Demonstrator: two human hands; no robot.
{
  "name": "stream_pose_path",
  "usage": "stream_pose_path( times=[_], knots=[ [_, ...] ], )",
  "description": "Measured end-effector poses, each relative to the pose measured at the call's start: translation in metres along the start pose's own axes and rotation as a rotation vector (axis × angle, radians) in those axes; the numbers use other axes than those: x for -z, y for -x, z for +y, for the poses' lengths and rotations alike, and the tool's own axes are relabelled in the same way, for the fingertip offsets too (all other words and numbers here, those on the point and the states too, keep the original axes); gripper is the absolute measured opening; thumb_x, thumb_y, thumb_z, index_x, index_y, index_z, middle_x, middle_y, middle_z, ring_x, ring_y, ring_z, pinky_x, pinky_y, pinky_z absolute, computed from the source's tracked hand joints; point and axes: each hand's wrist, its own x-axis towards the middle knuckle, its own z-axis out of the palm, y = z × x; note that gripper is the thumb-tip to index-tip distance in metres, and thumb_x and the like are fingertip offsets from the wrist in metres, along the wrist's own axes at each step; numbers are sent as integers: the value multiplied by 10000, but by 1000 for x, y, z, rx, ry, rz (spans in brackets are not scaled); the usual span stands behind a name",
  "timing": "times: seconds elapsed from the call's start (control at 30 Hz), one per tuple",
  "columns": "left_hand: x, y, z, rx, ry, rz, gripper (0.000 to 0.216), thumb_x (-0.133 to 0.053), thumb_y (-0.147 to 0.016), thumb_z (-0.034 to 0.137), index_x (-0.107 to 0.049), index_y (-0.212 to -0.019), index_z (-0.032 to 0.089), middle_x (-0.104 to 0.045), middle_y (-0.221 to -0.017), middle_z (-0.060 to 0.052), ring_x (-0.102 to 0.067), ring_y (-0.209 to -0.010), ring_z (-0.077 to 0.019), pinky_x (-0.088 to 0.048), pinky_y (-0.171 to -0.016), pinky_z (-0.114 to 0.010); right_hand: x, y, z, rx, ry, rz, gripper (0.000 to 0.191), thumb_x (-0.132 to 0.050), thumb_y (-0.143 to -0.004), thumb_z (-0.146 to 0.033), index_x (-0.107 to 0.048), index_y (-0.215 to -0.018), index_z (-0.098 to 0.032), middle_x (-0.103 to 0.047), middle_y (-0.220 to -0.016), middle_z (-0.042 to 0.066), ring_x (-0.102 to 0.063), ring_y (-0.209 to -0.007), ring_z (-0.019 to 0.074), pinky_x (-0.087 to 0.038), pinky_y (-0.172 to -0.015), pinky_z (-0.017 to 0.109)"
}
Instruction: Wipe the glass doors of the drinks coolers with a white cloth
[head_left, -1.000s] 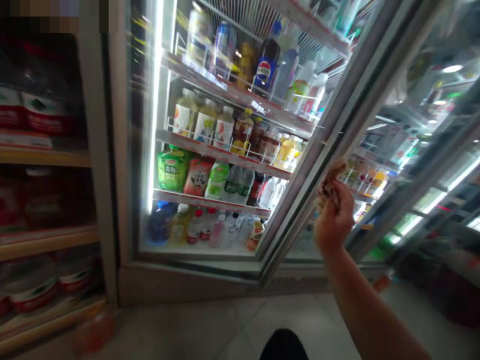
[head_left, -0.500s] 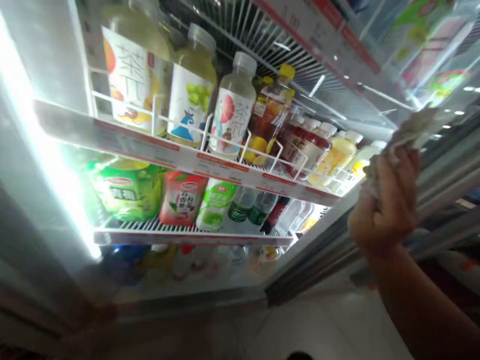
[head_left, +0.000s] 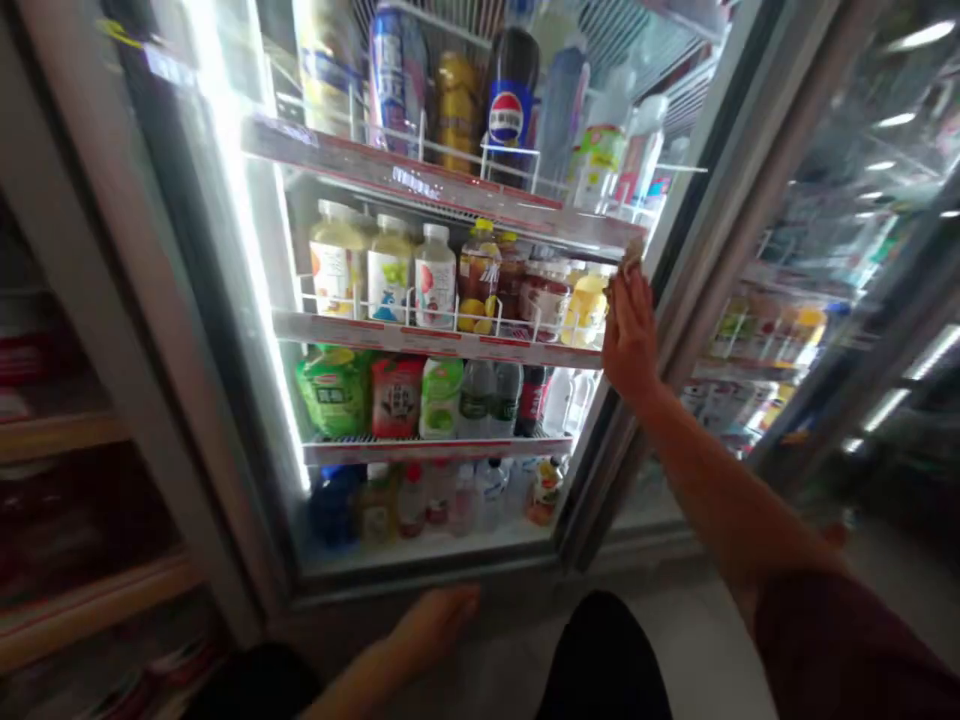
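At the right side of a lit drinks cooler (head_left: pixel 420 345), my right hand (head_left: pixel 631 330) is raised with the arm stretched out. Its fingers press a crumpled, greyish-brown cloth (head_left: pixel 632 255) at what looks like the glass, beside the right door frame (head_left: pixel 694 270). Part of the cloth is hidden behind the fingers. My left hand (head_left: pixel 442 612) hangs low in front of the cooler's bottom edge, apart from it. Motion blur hides how its fingers are held, and nothing shows in it.
Shelves hold bottles, among them a Pepsi bottle (head_left: pixel 508 105), and a green pouch (head_left: pixel 334 390). A second glazed cooler (head_left: pixel 772 330) stands to the right. Wooden shelving (head_left: pixel 97 600) is at the left. My dark-clothed knee (head_left: pixel 606 660) shows at the bottom, above the pale floor (head_left: pixel 697 610).
My view has pulled back and now takes in more of the cooler. My right hand, still with the cloth, appears farther off and beside the door frame. My left hand has come into view.
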Motion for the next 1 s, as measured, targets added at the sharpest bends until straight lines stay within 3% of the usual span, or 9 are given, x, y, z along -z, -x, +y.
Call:
stream_pose_path(
  times=[0.07,0.13,0.23,0.3,0.37,0.53,0.7,0.8,1.0],
  knots=[
    [34,-36,-27,1,-55,96,313,-389,-1015,398,-652,-1152,297,-683,-1146,-63,-651,-1075,-224,-560,-942,-421,-4,-7,-9,-150,-12,99,587,-291,-948,-192,-333,-1533,-188,-269,-1637,76,-148,-1547,222,-196,-1259,529],
    [88,-76,-44,25,-137,267,415,-307,-1013,362,-578,-1309,257,-588,-1371,-97,-482,-1350,-291,-371,-1147,-588,-10,-10,-29,-202,-24,94,626,-317,-910,-141,-316,-1537,-135,-249,-1641,106,-91,-1555,247,-159,-1260,550],
    [179,-127,-47,-43,-343,612,476,-420,-973,387,-484,-1424,247,-441,-1536,-53,-259,-1496,-280,-183,-1240,-580,-14,-9,-62,5,-115,-136,617,-340,-920,-142,-347,-1530,-237,-316,-1620,22,-113,-1553,217,-179,-1257,531],
    [225,-150,-44,-67,-421,690,543,-427,-976,392,-398,-1486,207,-317,-1609,-29,-154,-1528,-265,-99,-1259,-569,-11,-16,-70,149,-156,-271,611,-327,-925,-133,-377,-1515,-286,-369,-1596,-16,-179,-1540,197,-204,-1254,516],
    [249,-164,-47,-48,-437,691,604,-418,-983,421,-321,-1518,159,-212,-1644,-16,-79,-1536,-267,-19,-1260,-566,-6,-34,-65,137,-150,-240,626,-314,-924,-120,-356,-1527,-282,-375,-1594,-10,-207,-1532,198,-211,-1251,518],
    [245,-179,-74,38,-369,665,692,-281,-996,554,-276,-1507,87,-154,-1647,-9,-9,-1522,-273,107,-1233,-508,-18,-67,-68,-131,-119,152,676,-309,-959,-187,-112,-1601,-263,-215,-1653,32,-80,-1556,264,-163,-1242,593],
    [232,-181,-83,12,-259,788,713,-280,-981,613,-379,-1455,90,-218,-1635,-62,-2,-1530,-276,119,-1215,-581,-61,-18,-152,81,-301,-140,642,-332,-990,-334,-112,-1594,-323,-214,-1661,-6,-69,-1557,266,-133,-1248,594],
    [221,-186,-74,-84,-371,741,733,-263,-971,647,-349,-1485,132,-168,-1654,-41,-16,-1536,-261,33,-1253,-544,-77,0,-191,-1,-452,-197,627,-289,-1010,-351,-92,-1598,-259,-186,-1671,16,-37,-1560,242,-129,-1259,565],
    [184,-212,-51,-266,-409,620,611,-226,-1024,478,-323,-1520,136,-320,-1601,-116,-199,-1519,-235,-219,-1244,-483,-57,-23,-173,29,-556,-145,620,-180,-1009,-250,-21,-1596,-134,-238,-1656,42,-262,-1511,137,-252,-1256,341]
  ],
)
